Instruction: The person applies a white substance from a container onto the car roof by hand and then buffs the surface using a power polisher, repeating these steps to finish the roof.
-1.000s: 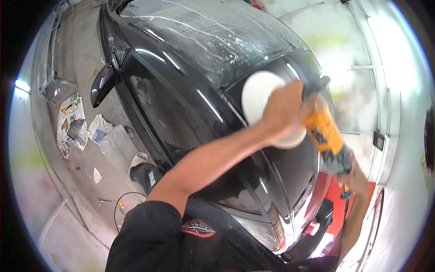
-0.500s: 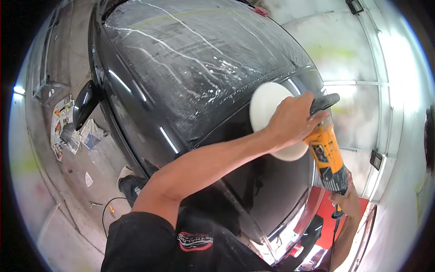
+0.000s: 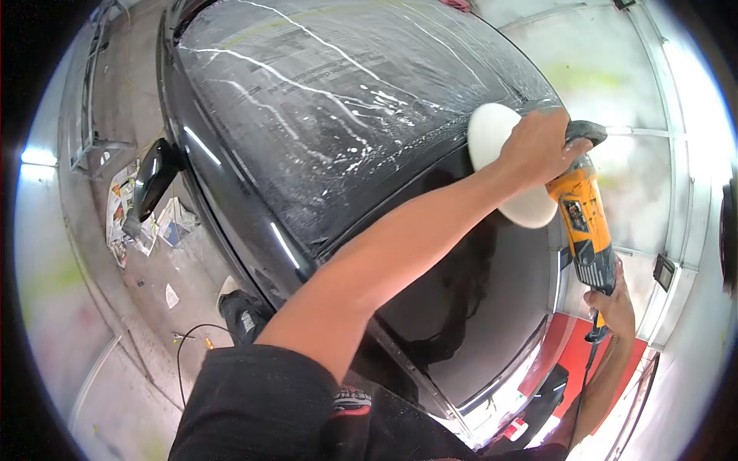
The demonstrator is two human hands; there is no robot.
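Note:
My left hand [image 3: 536, 150] is wrapped round the front of an orange and black polisher [image 3: 581, 203], by its black side handle [image 3: 586, 134]. Farther back, my right hand [image 3: 615, 307] grips the rear of the tool, where a dark cord runs down. The polisher's round white pad [image 3: 492, 132] is tilted and overlaps the glossy black car panel [image 3: 453, 296] near the edge of the covered glass. My left forearm crosses over the car and hides part of the panel.
Plastic film over newspaper [image 3: 323, 92], streaked with white splashes, covers the glass. A black side mirror [image 3: 154, 180] juts out at left. Newspapers [image 3: 175, 223] and a cord [image 3: 183, 346] lie on the floor. A pale wall with lamps [image 3: 664, 270] stands at right.
The polisher and both hands have moved up and to the right in view, with the pad now closer to the panel's far right corner. The view itself has shifted slightly.

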